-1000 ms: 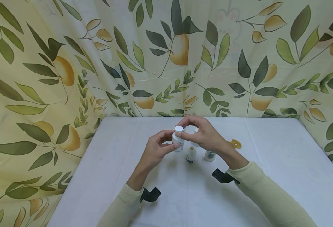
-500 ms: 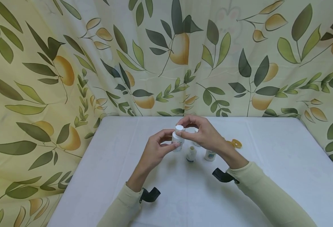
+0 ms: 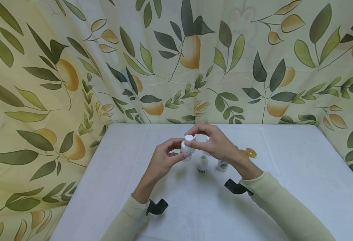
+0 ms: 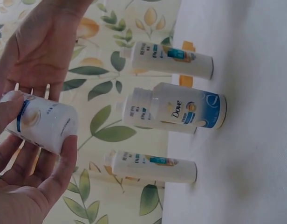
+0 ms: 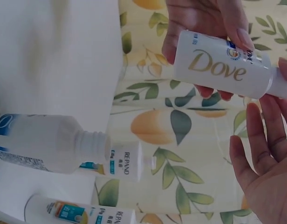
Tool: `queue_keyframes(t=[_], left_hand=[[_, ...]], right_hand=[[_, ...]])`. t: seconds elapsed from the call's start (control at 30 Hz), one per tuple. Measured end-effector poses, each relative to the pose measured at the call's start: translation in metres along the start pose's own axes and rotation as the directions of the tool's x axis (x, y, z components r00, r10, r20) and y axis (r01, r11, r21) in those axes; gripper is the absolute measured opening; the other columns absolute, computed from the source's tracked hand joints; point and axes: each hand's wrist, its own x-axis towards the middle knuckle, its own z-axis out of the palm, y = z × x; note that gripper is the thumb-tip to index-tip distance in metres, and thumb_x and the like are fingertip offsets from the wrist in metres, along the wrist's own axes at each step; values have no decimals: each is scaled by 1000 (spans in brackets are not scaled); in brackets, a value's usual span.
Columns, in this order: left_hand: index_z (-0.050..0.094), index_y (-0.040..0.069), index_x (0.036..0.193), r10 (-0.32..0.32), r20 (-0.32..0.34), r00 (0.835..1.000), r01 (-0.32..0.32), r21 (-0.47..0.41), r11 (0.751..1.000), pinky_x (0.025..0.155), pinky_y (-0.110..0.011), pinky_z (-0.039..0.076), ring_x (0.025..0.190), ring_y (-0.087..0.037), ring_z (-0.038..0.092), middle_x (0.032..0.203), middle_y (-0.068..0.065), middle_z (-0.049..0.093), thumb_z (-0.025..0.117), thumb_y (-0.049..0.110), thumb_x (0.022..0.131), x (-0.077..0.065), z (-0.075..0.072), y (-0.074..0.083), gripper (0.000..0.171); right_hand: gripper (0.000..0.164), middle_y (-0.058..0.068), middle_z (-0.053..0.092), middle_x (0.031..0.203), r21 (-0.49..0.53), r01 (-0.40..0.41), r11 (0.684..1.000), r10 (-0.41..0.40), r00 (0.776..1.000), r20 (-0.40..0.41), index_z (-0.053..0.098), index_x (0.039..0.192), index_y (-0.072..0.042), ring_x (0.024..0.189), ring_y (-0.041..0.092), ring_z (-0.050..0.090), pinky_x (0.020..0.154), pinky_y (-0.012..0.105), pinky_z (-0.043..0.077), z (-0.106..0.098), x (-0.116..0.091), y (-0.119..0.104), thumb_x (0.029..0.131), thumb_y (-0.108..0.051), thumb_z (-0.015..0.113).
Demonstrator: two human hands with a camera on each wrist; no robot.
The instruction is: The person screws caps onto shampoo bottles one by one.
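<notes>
Above the table, my left hand (image 3: 164, 157) grips a small white Dove bottle (image 3: 186, 150) round its body, fingers on one side and thumb on the other. With thumb and fingers, my right hand (image 3: 213, 142) pinches the white cap (image 3: 189, 137) at the bottle's top. In the right wrist view the Dove bottle (image 5: 218, 67) lies sideways across the picture, gold lettering facing the camera, its cap (image 5: 279, 84) between the right fingers. On the table below stands another Dove bottle (image 4: 190, 106), uncapped, its threaded neck (image 5: 94, 145) showing.
Several white bottles marked REPAND stand round the uncapped Dove bottle, among them one bottle (image 4: 167, 59) and another bottle (image 4: 155, 167). A yellow ring-shaped thing (image 3: 251, 153) lies on the white-covered table (image 3: 119, 187) beyond the right wrist. A patterned curtain (image 3: 176, 83) hangs behind.
Both hands and the held Dove bottle have shifted slightly left. Their grip on bottle and cap looks the same, and the standing bottles have not moved.
</notes>
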Motion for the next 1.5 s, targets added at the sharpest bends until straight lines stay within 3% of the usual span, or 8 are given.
queue_keyframes(t=[0.33, 0.67, 0.83, 1.07, 1.27, 1.5], left_hand=[[66, 11, 128, 8, -1, 1000, -8, -20, 1000, 90, -35, 60, 111, -23, 64, 124, -5, 67, 79, 9, 89, -3, -1, 0, 41], [68, 12, 125, 26, -67, 997, -25, 22, 999, 86, -37, 62, 109, -21, 65, 121, -2, 68, 80, 12, 88, -4, 6, 1, 39], [68, 13, 126, 21, -83, 996, -17, 52, 999, 83, -34, 62, 109, -20, 66, 120, -2, 69, 81, 13, 88, -6, 6, 1, 40], [66, 12, 126, 2, -57, 998, -1, 22, 1000, 89, -42, 61, 112, -22, 65, 124, -2, 66, 80, 8, 88, -7, -1, 1, 41], [65, 8, 125, -21, -34, 999, 21, -10, 1000, 95, -38, 58, 114, -24, 64, 125, -5, 65, 79, 7, 88, -10, -6, -1, 40], [63, 8, 126, -45, -37, 998, 46, 10, 999, 101, -31, 54, 120, -22, 61, 127, -5, 63, 80, 9, 87, -11, -8, -2, 42]], right_hand=[[20, -5, 67, 111, -24, 6, 1000, -6, 1000, 3, 72, 106, -22, 114, 18, 59, 101, 49, 46, 1, -1, 0, 89, -24, 81], [11, -1, 69, 102, -17, 32, 999, -33, 999, -35, 71, 96, -18, 111, 18, 61, 106, 56, 43, 5, -1, 0, 89, -18, 80], [13, -2, 69, 105, -27, 12, 1000, -13, 1000, -24, 72, 99, -20, 111, 18, 62, 104, 54, 45, 4, 0, 1, 89, -21, 80], [24, -5, 69, 114, 12, -3, 1000, 2, 999, 41, 72, 112, -20, 116, 17, 62, 104, 47, 47, 4, 1, 3, 89, -23, 80], [23, -5, 70, 115, 21, 37, 999, -38, 996, 77, 72, 112, -21, 117, 15, 61, 109, 48, 45, 8, 3, 5, 90, -21, 80], [22, -5, 70, 112, 28, 37, 999, -39, 996, 78, 73, 110, -21, 113, 15, 61, 107, 48, 46, 16, 3, 9, 89, -18, 80]])
